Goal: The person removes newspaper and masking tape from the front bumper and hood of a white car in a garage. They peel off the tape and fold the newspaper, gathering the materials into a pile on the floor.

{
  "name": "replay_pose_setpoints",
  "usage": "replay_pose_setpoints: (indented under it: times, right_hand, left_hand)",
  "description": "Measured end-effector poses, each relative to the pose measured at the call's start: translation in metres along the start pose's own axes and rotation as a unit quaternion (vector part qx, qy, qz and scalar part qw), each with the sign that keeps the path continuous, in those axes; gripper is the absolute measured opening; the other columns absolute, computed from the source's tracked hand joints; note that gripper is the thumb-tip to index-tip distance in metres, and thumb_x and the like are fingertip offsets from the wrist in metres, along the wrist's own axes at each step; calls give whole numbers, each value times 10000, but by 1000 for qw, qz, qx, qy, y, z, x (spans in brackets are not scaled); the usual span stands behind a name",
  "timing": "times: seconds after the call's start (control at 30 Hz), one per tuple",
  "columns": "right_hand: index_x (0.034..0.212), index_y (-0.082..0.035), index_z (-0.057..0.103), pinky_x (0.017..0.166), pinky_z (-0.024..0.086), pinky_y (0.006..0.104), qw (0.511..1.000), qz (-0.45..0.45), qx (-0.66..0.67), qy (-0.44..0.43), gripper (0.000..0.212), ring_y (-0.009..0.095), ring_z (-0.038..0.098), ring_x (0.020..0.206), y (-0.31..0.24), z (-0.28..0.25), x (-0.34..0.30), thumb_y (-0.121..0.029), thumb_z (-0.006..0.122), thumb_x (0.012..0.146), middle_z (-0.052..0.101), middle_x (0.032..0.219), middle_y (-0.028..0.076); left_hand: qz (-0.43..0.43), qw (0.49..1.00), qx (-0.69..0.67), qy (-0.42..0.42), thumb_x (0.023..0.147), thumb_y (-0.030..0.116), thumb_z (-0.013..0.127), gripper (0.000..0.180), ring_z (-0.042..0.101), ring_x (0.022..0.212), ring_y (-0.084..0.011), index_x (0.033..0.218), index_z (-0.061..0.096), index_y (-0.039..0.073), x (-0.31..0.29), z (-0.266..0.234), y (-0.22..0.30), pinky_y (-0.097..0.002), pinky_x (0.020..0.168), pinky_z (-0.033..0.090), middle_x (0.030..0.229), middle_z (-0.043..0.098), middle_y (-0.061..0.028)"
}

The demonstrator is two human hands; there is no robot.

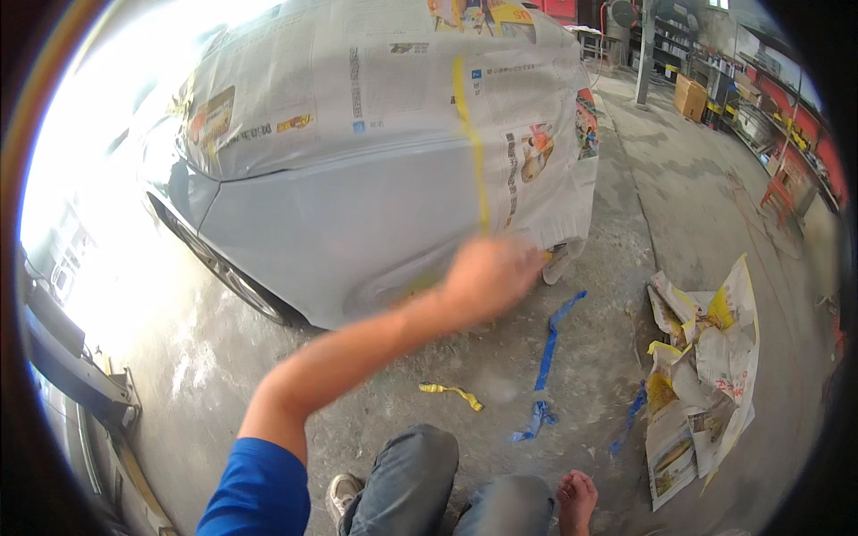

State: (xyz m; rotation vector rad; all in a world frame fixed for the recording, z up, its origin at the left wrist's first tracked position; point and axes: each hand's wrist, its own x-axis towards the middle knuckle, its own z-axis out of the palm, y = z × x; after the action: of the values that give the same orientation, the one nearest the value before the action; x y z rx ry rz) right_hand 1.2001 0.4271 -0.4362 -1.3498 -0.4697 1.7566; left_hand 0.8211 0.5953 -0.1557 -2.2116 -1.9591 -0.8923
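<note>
My left hand [496, 275] reaches across to the lower corner of a silver-grey car bumper [349, 219]. Motion smears it, and its fingers are mostly hidden. Beside its fingertips is the loose lower edge of the newspaper masking [554, 152], which covers the car's upper part and the side of the bumper. A yellow strip of masking tape [471, 134] runs down the newspaper's edge. Low by my right knee, my right hand [577, 496] has its fingers curled in; anything inside them is hidden.
On the concrete floor lie blue tape strips [548, 353], a yellow tape scrap [451, 393] and a crumpled newspaper pile [706, 384] to the right. A car wheel [237, 277] shows at left, near a metal lift arm [76, 366]. Farther back stand a cardboard box [690, 96] and cluttered shelves.
</note>
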Motion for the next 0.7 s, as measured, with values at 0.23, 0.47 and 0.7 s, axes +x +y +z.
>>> replay_pose_setpoints:
  times: [0.23,0.47,0.7]
  right_hand:
    - [994,-31,652,609,523,266,998,-57,-29,10,141,146,644,697,37,23,11,-142,626,910,689,830,75]
    - [1112,-27,668,793,539,330,990,-56,-132,15,251,185,648,901,27,22,-16,-192,645,924,695,979,74]
    - [1110,-41,648,659,544,295,999,-8,-6,43,236,154,646,743,25,-28,-17,-191,645,929,692,904,71]
  left_hand:
    - [44,944,242,220,878,178,588,256,655,930,-335,1099,710,136,157,-147,-45,-452,813,520,1073,665,-125]
    - [5,928,346,139,909,191,574,231,636,988,-349,1089,716,162,180,-152,-56,-462,825,518,1116,606,-127]
    - [57,880,460,98,871,106,584,138,635,1000,-310,942,702,102,188,-157,-49,-439,796,538,1080,595,-118]
